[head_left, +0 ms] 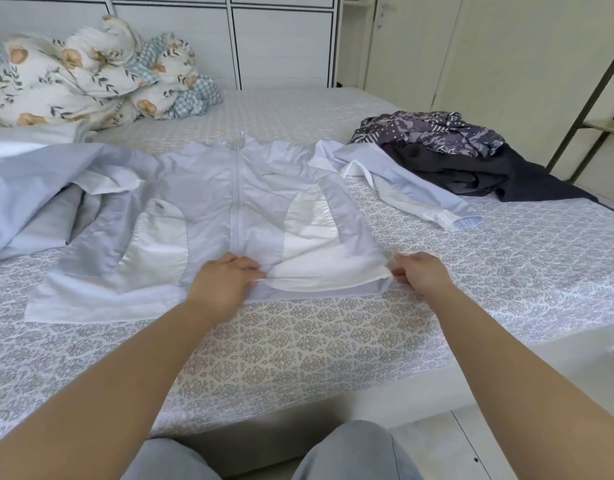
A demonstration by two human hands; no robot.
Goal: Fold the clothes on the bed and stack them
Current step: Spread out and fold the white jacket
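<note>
A pale blue and white zip jacket point(208, 202) lies spread front up on the patterned bed sheet point(298, 348). Its right sleeve point(413, 192) stretches out to the right. My left hand point(225, 282) pinches the bottom hem near the zip. My right hand point(421, 273) pinches the hem's right corner. A pile of dark and patterned clothes point(447, 150) lies to the far right. More light blue clothes point(31, 188) are bunched at the left.
A floral duvet point(90, 71) is heaped at the head of the bed against white cabinets. The bed's near edge runs just in front of my knees point(350, 452). A metal rack point(596, 109) stands at the right.
</note>
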